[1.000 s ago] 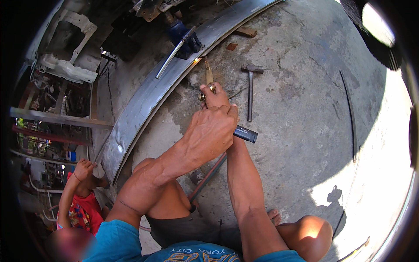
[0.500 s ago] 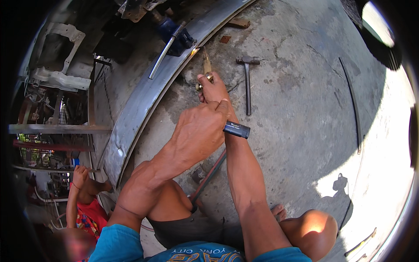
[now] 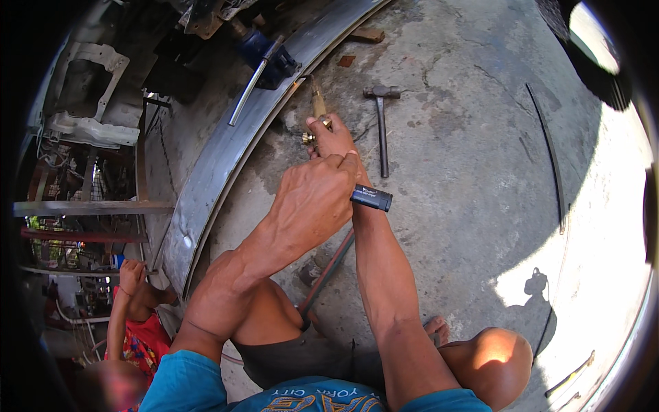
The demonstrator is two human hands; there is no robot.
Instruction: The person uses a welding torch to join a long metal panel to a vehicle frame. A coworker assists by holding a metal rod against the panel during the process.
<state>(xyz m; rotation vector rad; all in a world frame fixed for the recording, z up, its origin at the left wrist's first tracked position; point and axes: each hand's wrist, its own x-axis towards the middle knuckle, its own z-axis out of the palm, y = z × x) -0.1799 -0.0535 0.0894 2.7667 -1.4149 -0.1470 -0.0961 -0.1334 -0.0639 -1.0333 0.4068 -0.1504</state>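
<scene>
My right hand [image 3: 334,139] is closed around a gas torch [image 3: 318,103] with brass valve knobs. The torch's tip reaches the edge of a long, curved grey metal strip [image 3: 218,154], where a small orange glow [image 3: 299,82] shows. Pressed against my right wrist is my left hand [image 3: 319,189], its fingers curled and mostly hidden from above. A small black block [image 3: 371,197] juts out beside it across my right forearm; whether it is gripped or strapped on, I cannot tell. Red and dark hoses [image 3: 329,271] run below my arms.
A blue jack [image 3: 271,62] with a shiny handle [image 3: 250,89] stands on the strip. A hammer [image 3: 382,130] lies on the concrete right of the torch. Farther right is a thin dark rod [image 3: 549,151]. Another person's hand [image 3: 132,275] shows at the lower left, near metal frames [image 3: 89,207].
The view has shifted slightly, so the hammer, strip and jack sit a little farther left. The orange glow looks smaller. Both hands keep the same hold.
</scene>
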